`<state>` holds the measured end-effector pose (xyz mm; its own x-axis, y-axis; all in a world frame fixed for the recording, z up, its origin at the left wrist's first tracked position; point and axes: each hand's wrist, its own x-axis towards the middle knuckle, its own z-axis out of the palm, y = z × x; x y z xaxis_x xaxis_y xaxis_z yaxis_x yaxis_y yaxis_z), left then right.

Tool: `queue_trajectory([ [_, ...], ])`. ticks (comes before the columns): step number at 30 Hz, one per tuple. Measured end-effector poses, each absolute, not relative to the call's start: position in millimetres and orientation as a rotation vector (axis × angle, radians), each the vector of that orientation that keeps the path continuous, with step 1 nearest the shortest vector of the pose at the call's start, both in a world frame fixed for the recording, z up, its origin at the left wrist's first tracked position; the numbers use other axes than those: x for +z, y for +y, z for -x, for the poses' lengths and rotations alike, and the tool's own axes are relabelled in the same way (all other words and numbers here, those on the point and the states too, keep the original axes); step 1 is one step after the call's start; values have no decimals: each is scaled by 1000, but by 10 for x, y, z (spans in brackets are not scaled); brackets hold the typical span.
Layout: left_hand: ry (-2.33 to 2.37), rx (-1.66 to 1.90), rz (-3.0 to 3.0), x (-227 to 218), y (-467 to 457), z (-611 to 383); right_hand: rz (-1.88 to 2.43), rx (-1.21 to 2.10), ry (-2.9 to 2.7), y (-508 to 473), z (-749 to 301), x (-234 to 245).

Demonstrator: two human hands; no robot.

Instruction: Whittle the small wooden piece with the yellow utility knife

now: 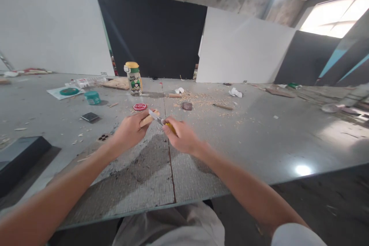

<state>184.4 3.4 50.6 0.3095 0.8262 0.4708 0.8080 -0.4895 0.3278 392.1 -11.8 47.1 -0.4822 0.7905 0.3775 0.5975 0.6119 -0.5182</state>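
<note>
My left hand (131, 130) is closed around a short pale stick of wood (147, 120) above the middle of the table. In my right hand (182, 135) is a utility knife (170, 127) with a yellow handle, its fingers wrapped round it. The knife's blade points up and left and lies over the wood's far end; whether it touches cannot be made out. Just beyond my left hand lies a round red lid (140, 106). Pale wood shavings (201, 100) are scattered past my right hand, around a dark reddish-brown block (187, 106).
A bottle with a yellow lid (133, 78) stands toward the back. Left of it are a teal jar (92, 98) and a black square (90, 117). A wooden-handled tool (223, 106) and crumpled tissue (235, 92) lie right. A dark box (23, 161) stands near left.
</note>
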Motion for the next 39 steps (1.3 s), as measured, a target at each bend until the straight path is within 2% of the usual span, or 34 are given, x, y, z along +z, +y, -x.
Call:
queue_trajectory([
  [7,1499,1011,-2526,439,45,-1832,1034,456,-2290,-117,-3950,488],
  [12,1495,967,-2498,410,53,-1840,1093,207,-2369,-35,-4021,448],
  [19,1568,1124,-2334,563,-13,-1785,1498,145,-2048,539,-4614,406],
  [23,1460,1154,-2452,521,35,-1760,1344,276,-1962,484,-4571,454],
  [29,1326,1075,-2606,416,116,-1753,1045,388,-2279,-7,-4084,496],
  [36,1280,1097,-2710,389,119,-1738,1032,373,-2370,-41,-4080,531],
  [39,1246,1098,-2743,370,135,-1736,1089,259,-2424,3,-4123,537],
])
